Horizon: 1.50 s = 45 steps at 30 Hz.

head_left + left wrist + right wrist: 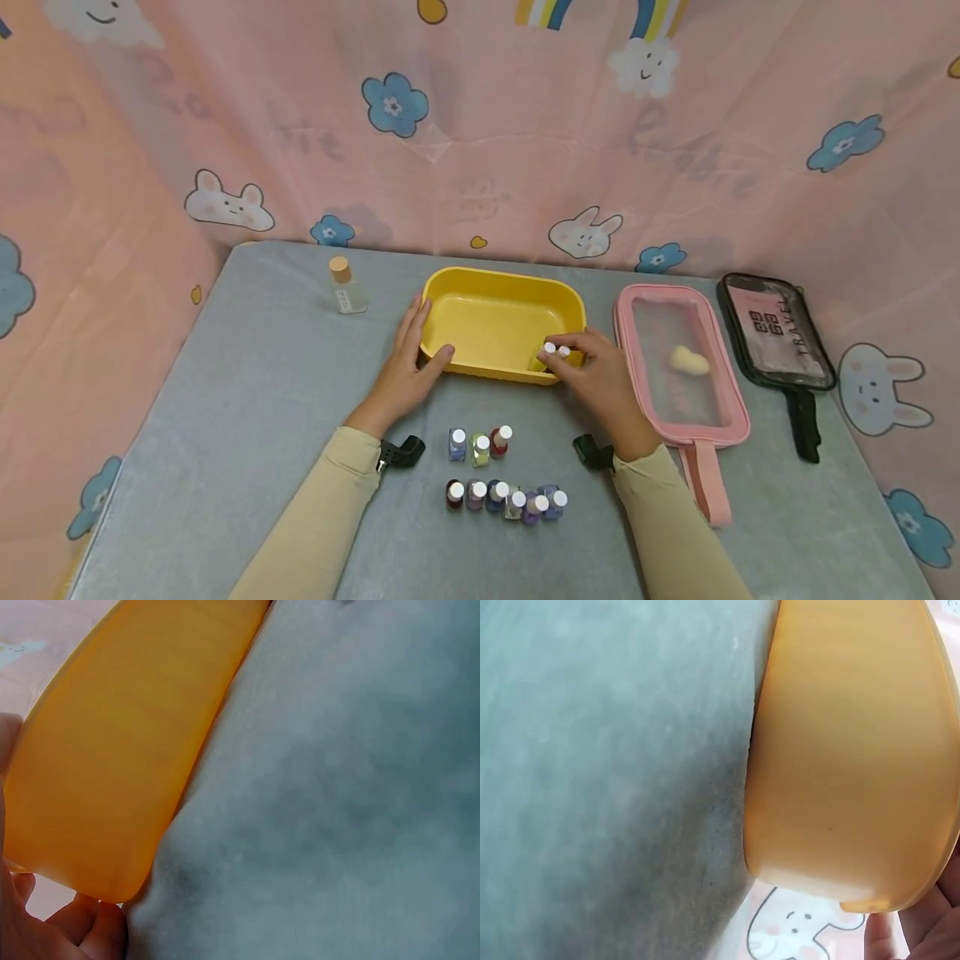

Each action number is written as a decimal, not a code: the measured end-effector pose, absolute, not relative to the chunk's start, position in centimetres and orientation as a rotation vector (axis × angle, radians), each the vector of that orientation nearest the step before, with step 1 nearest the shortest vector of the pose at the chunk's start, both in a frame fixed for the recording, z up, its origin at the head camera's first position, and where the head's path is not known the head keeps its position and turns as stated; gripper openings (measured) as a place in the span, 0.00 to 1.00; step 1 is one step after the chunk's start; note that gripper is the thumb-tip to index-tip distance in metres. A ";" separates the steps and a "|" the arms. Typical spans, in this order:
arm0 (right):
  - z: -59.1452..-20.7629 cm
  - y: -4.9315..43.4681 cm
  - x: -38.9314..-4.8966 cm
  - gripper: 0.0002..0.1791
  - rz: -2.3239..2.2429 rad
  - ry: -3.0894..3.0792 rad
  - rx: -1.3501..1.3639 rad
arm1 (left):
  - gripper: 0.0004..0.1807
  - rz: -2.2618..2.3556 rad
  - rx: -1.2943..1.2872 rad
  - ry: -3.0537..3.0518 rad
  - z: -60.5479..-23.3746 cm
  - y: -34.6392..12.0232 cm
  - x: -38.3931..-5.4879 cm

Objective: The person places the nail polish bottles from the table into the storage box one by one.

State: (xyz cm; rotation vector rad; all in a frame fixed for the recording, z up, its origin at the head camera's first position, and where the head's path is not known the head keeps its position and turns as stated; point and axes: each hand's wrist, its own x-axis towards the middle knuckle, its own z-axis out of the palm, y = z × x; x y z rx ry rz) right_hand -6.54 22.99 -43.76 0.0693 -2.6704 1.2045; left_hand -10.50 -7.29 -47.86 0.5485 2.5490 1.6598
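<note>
Head camera: pink pouch [675,400] lies beside the right hand [603,379]

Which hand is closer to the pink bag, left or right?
The right hand. It is just left of the pink bag in the head view, at the yellow tub's near end. The left hand is farther away, at the tub's other end.

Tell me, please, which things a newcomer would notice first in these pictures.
The bright yellow tray would probably catch the eye first, with the left hand at its left end and the right hand at its near right corner. Nearer the camera, nine small white-capped bottles form two rows. Right of the tray lies a pink case.
</note>
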 end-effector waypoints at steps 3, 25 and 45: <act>-43.6 22.9 -6.6 0.19 1.138 -2.744 0.059 | 0.46 1.662 0.547 2.547 -47.9 -7.3 -10.5; -42.9 23.0 -6.2 0.20 1.201 -2.551 0.217 | 0.46 1.659 0.528 2.529 -47.6 -7.3 -10.4; -42.6 20.1 -4.1 0.28 1.512 -2.426 1.190 | 0.46 1.671 0.549 2.544 -47.5 -7.3 -10.4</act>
